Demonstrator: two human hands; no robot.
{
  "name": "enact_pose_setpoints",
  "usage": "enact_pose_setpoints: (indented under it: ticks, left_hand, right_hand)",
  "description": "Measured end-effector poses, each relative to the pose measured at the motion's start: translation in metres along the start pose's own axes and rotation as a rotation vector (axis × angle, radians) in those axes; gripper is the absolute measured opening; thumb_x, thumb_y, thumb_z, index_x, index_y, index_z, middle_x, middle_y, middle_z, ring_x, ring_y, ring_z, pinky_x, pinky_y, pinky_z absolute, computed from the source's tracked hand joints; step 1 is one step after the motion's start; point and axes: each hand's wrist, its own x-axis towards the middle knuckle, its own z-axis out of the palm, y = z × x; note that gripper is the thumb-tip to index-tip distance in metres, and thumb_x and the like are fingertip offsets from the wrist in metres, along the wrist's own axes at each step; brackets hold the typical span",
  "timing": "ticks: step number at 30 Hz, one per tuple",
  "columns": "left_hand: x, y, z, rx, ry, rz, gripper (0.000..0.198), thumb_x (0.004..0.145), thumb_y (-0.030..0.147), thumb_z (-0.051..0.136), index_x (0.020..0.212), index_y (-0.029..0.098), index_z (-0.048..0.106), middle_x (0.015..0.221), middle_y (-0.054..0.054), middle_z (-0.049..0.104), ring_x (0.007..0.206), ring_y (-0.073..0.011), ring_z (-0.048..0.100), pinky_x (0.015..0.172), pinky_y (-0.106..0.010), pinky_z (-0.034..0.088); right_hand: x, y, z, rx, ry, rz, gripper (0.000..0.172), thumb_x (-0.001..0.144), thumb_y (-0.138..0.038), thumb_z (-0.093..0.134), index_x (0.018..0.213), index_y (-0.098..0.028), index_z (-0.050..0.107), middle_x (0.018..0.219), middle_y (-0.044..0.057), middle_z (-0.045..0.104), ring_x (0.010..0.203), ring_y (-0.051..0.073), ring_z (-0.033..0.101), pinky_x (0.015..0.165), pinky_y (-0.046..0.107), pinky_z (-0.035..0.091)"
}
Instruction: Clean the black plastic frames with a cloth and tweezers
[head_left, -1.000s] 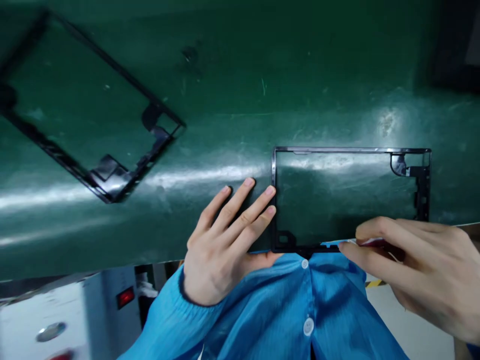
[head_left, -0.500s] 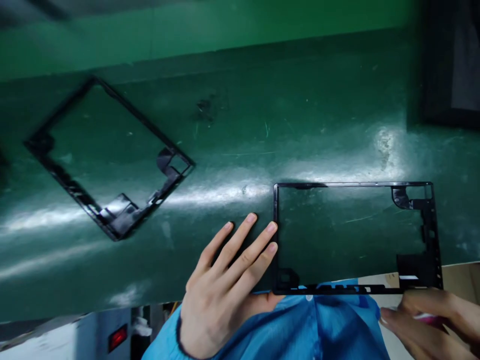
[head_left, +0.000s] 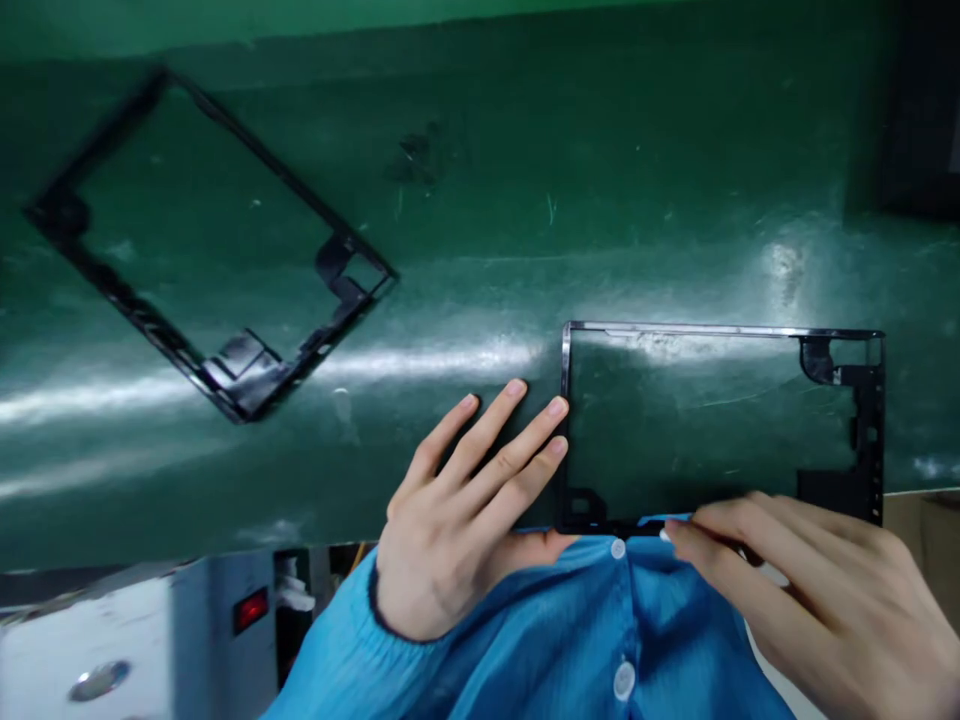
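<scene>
A black rectangular frame [head_left: 712,329] lies flat at the near edge of the green table [head_left: 487,200]. My left hand [head_left: 465,510] rests flat beside it, fingers stretched out, the fingertips touching the frame's left rail. My right hand [head_left: 810,590] reaches over the frame's near rail with its fingers pressed together in a pinch at the rail. A small pale bit shows at the fingertips, and I cannot make out what it is. Part of the near rail is hidden under that hand.
A second black frame [head_left: 240,370] lies turned at an angle at the left of the table. Below the table edge stands a white box with a red switch [head_left: 251,608]. A dark object [head_left: 922,120] sits at the far right. My blue smock [head_left: 570,640] fills the bottom.
My right hand drew back to the lower right off the frame, then came back onto its near rail. My left hand has stayed at the left rail. The view shifted up and down.
</scene>
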Motion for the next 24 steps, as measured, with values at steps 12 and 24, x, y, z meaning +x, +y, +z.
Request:
enact_pose_setpoints:
  ticks: [12, 24]
  left_hand:
    - [0.003, -0.001, 0.001, 0.020, 0.033, 0.017, 0.050, 0.107, 0.058, 0.056, 0.139, 0.020, 0.062, 0.151, -0.009, 0.067, 0.151, -0.0322, 0.053, 0.126, -0.049, 0.043]
    - [0.005, 0.007, 0.007, 0.022, 0.103, -0.018, 0.044, 0.105, 0.056, 0.063, 0.136, 0.026, 0.063, 0.151, -0.006, 0.067, 0.146, -0.0352, 0.058, 0.122, -0.053, 0.048]
  right_hand:
    - [0.035, -0.005, -0.010, -0.109, -0.107, -0.148, 0.037, 0.105, -0.002, 0.043, 0.093, -0.012, 0.076, 0.086, 0.008, 0.073, 0.070, 0.019, 0.067, 0.051, 0.035, 0.039]
    - [0.050, -0.019, 0.001, -0.179, -0.060, -0.171, 0.039, 0.104, -0.005, 0.045, 0.075, -0.017, 0.067, 0.074, 0.004, 0.065, 0.056, 0.016, 0.052, 0.052, 0.036, 0.034]
